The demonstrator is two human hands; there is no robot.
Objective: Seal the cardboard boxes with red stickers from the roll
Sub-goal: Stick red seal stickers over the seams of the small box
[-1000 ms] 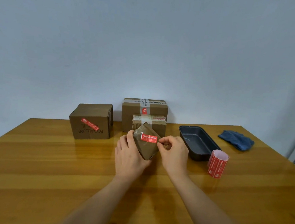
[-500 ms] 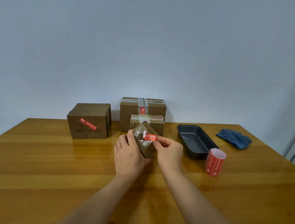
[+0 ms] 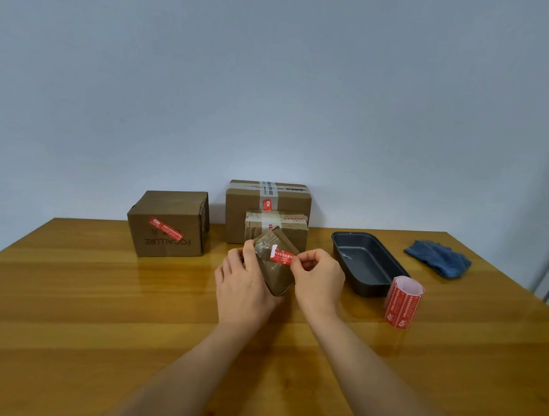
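Both grips were engaged at the middle of the counter (image 3: 95,292). Left hand (image 3: 244,287) was clamped around the small taped box (image 3: 275,267), thumb on its upper face, holding it tilted off the counter. Right hand (image 3: 318,277) was pinched on the right end of the red sticker (image 3: 282,257), thumb and forefinger together on it. The sticker lay across the upper face of the small box; its left end showed a white patch and appeared partly lifted, though how much of it was stuck could not be determined.

Step in hand, by judgement: applying a sticker to the small box. The next move would call for pressing the sticker flat along its length, then wrapping the pinched end over the box edge without creasing it.

The sticker roll (image 3: 403,303) stood upright toward the right edge, just beside the near end of the dark baking tin (image 3: 349,246). A blue cloth (image 3: 439,262) lay near the far right corner.

Along the far edge, the printed box (image 3: 169,232) toward the left carried a red sticker on its front face. The tall box (image 3: 287,199) and the low box (image 3: 294,232) in front of it each showed red markings on their tape.
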